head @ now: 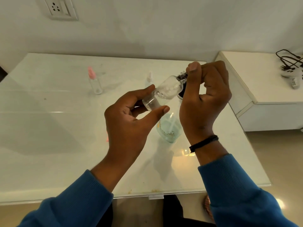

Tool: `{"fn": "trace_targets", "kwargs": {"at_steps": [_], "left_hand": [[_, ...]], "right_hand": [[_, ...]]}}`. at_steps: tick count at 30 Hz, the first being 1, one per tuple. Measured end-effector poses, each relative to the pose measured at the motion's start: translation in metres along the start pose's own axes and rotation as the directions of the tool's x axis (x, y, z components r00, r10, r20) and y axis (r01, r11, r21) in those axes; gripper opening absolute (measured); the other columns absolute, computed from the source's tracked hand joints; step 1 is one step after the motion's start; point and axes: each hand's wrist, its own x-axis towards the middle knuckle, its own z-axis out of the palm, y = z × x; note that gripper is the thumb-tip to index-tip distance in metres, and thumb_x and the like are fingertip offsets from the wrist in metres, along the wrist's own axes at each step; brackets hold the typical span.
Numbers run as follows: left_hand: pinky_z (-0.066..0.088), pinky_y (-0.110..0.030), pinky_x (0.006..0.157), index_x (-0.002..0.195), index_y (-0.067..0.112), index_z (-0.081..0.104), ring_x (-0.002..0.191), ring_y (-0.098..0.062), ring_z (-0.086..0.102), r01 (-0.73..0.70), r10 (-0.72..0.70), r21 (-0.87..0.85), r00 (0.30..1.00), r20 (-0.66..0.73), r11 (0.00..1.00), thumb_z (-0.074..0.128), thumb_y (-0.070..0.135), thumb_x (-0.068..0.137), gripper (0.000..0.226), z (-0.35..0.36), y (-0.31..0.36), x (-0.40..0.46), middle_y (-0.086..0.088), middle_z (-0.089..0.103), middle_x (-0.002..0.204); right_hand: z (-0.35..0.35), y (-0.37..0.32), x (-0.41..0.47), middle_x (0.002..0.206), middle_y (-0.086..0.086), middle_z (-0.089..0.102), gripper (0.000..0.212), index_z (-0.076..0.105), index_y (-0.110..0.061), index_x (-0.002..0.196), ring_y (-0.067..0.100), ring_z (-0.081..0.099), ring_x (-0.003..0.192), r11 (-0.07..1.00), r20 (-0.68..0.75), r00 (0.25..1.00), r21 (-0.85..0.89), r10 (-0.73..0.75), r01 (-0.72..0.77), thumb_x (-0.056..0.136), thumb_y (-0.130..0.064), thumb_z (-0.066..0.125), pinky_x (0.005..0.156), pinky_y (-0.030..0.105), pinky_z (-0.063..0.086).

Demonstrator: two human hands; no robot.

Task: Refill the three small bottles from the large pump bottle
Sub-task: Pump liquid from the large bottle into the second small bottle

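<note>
Above the desk's right edge, our left hand grips a tilted small clear bottle by its base; our right hand pinches its neck. The large pump bottle stands beneath.

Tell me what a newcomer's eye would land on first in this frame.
Two hands in mid-frame hold a small clear bottle tilted above the white table: the left hand grips its base, the right hand pinches at its neck. Just below stands the large pump bottle. Farther back on the left, a pink-capped bottle stands upright.
</note>
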Motion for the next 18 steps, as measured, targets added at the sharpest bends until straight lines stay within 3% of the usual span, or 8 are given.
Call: {"fn": "trace_targets", "kwargs": {"at_steps": [18], "left_hand": [[0.059,-0.019,0.082,0.119,0.008,0.072,0.099,-0.009,0.073,0.004,-0.004,-0.007,1.000,-0.004,1.000,0.088,0.014,0.074,0.048,0.0003,0.0004,-0.0004,0.003,0.075,0.110]], "right_hand": [[-0.0006,0.0034,0.0044,0.070,0.000,0.049,0.037,0.057,0.003,0.065,0.022,0.044,0.067,1.000,-0.003,1.000,-0.006,0.000,0.000,0.099,-0.011,0.059,0.064,0.047,0.041]]}}
